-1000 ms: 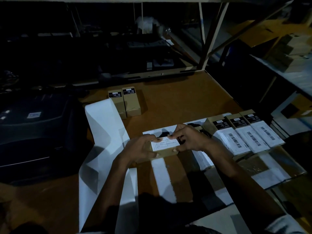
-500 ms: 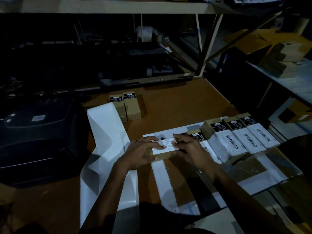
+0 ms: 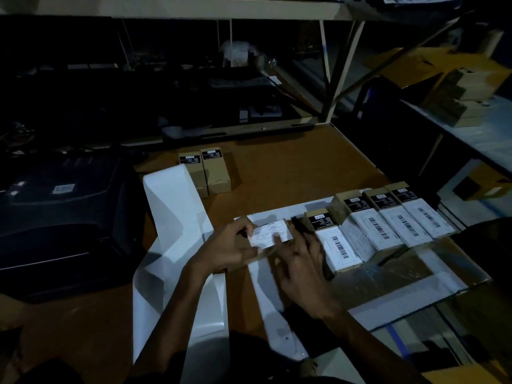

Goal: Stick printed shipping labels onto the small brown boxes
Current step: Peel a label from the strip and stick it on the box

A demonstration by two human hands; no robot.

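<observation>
Dim brown table (image 3: 291,167), near middle: small brown box (image 3: 286,236) with white label (image 3: 267,235) on top. Left hand (image 3: 232,250) gripping box; right hand (image 3: 302,270) with straight fingers pressing label. Four labelled boxes (image 3: 388,220) just to right.

Pretty dim in here, most of what we see past the brown tabletop (image 3: 291,167) is near black. We've got a pale shelf board (image 3: 177,8) running across the top, held up by light metal struts (image 3: 336,76) that cross diagonally at the table's far right corner. A big dark machine (image 3: 58,217), too murky for us to identify, sits on the left of the table. Off to the right there's a separate pale shelf (image 3: 482,134) with stacked cardboard cartons (image 3: 468,98) on it. The only real light falls on the table's near side.
</observation>
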